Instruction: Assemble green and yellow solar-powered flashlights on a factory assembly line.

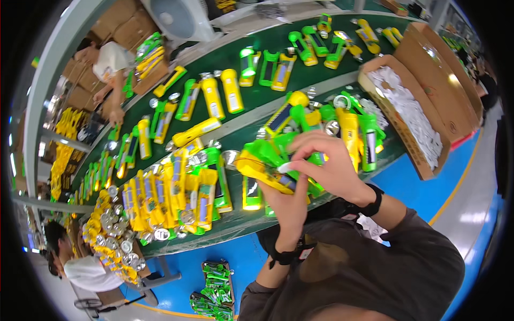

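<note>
My left hand [285,207] is closed around an opened yellow flashlight shell [256,170], holding it tilted above the near edge of the bench. A green flashlight part [267,151] lies right against it, and I cannot tell whether it is joined. My right hand [334,167] pinches a small white piece [285,167] between thumb and fingers, close over the shell. Just beyond the hands is a pile of yellow and green flashlights, with a yellow flashlight [349,136] standing out beside my right hand. A shiny round reflector [230,159] sits left of the held shell.
Rows of yellow shells [176,187] and loose reflectors [110,222] cover the bench's left part. More flashlights [214,99] lie on the green conveyor. At right stands an open cardboard box [399,115] of white pieces. Other people [112,64] work at left; a box of green parts [217,289] is on the floor.
</note>
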The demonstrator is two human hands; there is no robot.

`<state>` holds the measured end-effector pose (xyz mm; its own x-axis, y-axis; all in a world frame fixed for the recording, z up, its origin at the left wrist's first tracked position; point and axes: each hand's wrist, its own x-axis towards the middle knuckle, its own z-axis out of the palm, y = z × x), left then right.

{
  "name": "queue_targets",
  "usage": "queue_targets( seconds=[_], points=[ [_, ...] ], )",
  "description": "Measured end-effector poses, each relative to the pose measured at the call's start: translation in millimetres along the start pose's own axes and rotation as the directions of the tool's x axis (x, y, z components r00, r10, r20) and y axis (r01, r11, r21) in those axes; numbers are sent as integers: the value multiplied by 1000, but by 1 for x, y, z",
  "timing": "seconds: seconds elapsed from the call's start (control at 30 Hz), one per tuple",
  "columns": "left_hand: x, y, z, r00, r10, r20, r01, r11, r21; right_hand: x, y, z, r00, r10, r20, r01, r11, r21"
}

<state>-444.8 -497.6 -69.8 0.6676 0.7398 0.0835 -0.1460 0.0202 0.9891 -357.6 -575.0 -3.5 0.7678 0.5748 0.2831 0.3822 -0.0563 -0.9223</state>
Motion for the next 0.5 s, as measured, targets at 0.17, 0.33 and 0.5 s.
queue_targets(
  seconds=[0.17, 0.33, 0.5],
  points=[
    [-3, -4, 1, 996, 81, -25, -78, 991, 108, -8, 6, 4, 983, -172, -61, 151, 954, -260],
    [-1, -10, 3, 998, 60, -16, -60, 998, -3, -12, 0, 7, 987, -126, -96, 108, 979, -174],
    [3, 2, 9, 997, 81, -9, -82, 994, -77, -16, 3, 28, 989, -100, -105, 88, 990, -114]
  ],
)
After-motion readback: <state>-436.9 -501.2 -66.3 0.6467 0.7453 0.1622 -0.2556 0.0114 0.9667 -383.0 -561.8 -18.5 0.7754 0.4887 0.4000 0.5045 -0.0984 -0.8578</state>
